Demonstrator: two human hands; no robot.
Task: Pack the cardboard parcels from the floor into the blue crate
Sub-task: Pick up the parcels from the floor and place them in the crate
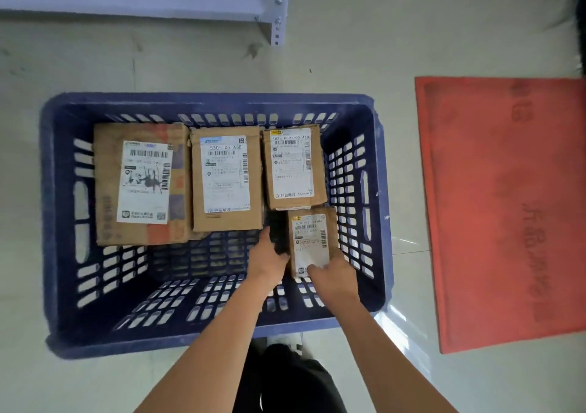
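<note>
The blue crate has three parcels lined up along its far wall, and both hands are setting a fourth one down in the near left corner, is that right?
Not quite. The head view shows both hands, left hand and right hand, setting the fourth parcel down on the right side of the blue crate, just in front of the rightmost parcel of the three along the far wall, not in the near left corner.

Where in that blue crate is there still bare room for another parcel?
The near-left floor of the blue crate is bare, bordered by the large parcel, the near wall and the hands. The far row and right side, around the small parcel, are crowded.
</note>
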